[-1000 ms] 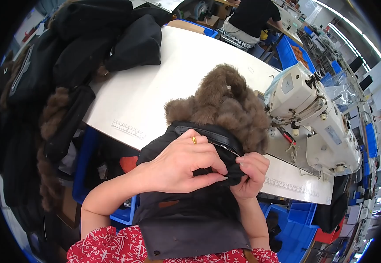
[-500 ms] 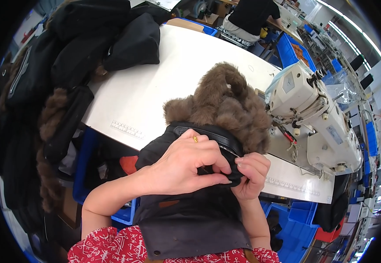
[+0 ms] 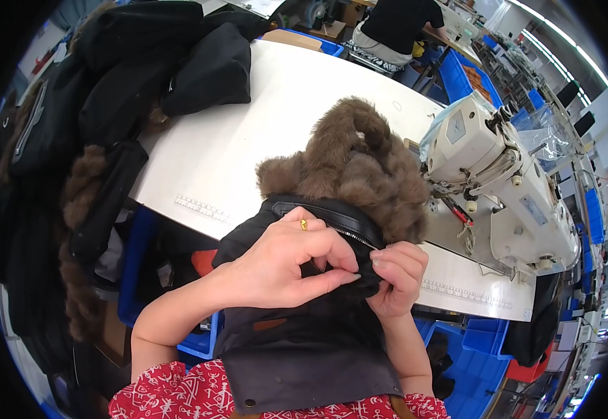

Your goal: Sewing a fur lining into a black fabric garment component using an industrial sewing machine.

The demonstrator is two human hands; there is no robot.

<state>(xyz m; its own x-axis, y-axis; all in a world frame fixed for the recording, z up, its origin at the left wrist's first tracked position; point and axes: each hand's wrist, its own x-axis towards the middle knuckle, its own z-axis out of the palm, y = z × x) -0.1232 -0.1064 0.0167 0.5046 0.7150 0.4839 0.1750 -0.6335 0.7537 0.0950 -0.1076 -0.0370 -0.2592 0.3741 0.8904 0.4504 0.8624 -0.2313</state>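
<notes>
The fur-trimmed black fabric piece lies across the table's near edge; the left hand narrowly pinches its cloth, the right hand grips beside the zipper. A loosened pinch could let the cloth slip. Both grips look nearly unchanged since the earlier frame.

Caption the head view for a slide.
Right hand grips black fabric near a zipper, left hand alongside, brown fur beyond, white sewing machine to the right.
</notes>
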